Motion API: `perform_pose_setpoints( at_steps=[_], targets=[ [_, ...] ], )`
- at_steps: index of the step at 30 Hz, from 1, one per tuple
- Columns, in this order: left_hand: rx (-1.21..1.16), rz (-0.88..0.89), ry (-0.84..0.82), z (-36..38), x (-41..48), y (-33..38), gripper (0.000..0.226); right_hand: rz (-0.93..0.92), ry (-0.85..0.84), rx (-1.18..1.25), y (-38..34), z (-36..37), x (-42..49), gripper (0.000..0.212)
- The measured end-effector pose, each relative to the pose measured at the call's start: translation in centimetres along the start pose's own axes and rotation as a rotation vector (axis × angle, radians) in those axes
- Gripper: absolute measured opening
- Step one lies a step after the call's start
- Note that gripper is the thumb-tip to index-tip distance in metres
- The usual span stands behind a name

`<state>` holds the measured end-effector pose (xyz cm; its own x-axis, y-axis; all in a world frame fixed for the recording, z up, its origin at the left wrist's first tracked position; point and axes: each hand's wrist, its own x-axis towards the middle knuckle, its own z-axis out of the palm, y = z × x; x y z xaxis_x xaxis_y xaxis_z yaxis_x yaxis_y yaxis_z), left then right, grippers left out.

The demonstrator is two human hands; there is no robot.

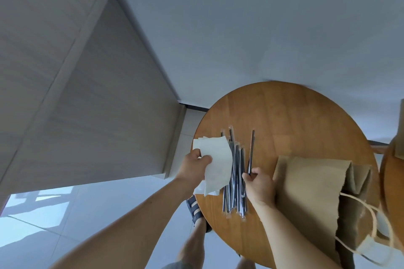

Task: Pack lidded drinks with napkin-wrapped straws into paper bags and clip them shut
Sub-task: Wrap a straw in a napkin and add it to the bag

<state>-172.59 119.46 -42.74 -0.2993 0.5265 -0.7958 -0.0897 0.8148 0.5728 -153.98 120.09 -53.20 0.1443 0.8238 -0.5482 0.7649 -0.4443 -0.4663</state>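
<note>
Currently on hand: left hand (195, 165), thumb and fingers closed on a white napkin (216, 159), held over the left edge of the round wooden table (284, 116) (one sheet or several, not discernible); right hand (260, 185), thumb and fingers pinching the near end of one dark straw (251, 150), far end pointing away across the tabletop; loose pile of wrapped straws (235, 181), lying between the two hands, partly under the napkin; brown paper bag (310, 192), lying on the right side of the table just beside the right hand, twine handles (371, 220) showing at its near end, contents not visible; second table (393, 192), only a sliver at the right border. No lidded drink and no clip in view. Progress, by judgement: early; straw and napkin each in hand but apart, not yet wrapped together; wrapping, loading of drink and straw into the bag, and clipping shut apparently all left to do.
</note>
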Motion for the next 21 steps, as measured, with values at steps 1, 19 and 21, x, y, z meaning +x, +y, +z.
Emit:
perform_pose_setpoints(
  at_steps=[1, 19, 21],
  targets=[
    [0.013, 0.011, 0.007, 0.0, -0.3, 0.4, 0.019, -0.010, 0.013, -0.009, -0.3, -0.4, -0.5, 0.025],
    [-0.047, 0.254, -0.030, 0.5, -8.1, 6.8, 0.016, -0.515, -0.268, 0.298, -7.2, -10.9, -10.5, 0.009],
    [-0.084, 0.297, -0.067, 0.8, -9.2, 7.6, 0.014, -0.534, -0.246, 0.282, -7.6, -12.1, -10.8, 0.009]
  ],
)
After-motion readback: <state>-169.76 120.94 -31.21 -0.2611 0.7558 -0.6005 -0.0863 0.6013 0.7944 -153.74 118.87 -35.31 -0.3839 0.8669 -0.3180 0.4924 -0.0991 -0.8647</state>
